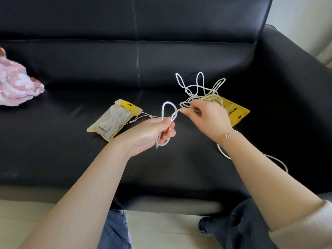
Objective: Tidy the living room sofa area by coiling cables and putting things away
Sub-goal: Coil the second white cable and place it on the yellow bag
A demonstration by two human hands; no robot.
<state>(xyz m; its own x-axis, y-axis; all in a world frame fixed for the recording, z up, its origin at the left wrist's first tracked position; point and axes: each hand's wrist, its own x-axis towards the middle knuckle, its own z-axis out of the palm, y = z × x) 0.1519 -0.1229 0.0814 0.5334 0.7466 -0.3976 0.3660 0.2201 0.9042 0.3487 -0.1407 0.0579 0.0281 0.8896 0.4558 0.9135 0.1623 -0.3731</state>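
My left hand (154, 131) is closed around a small coil of the thin white cable (168, 112), thumb pressing the strands against my curled fingers; one loop stands up above my fist and another hangs out below it. My right hand (206, 119) pinches the same cable between thumb and fingertips just to the right of that loop, the other fingers loosely bent. Both hands hover over the seat of the black leather sofa (71, 141).

Behind my right hand the rest of the cable lies in a loose tangle of loops on the seat, partly over a flat yellow packaging pouch (237, 112) with dark print. Another stretch of cable runs under my right forearm towards the front edge of the seat.

Just left of my left hand lies a clear plastic pouch with a yellow header (115, 119), holding a bundled white cable. A thin bracelet (230, 133) sits on my right wrist. At the far left of the seat rests a crumpled pink and white fluffy blanket (16, 83).
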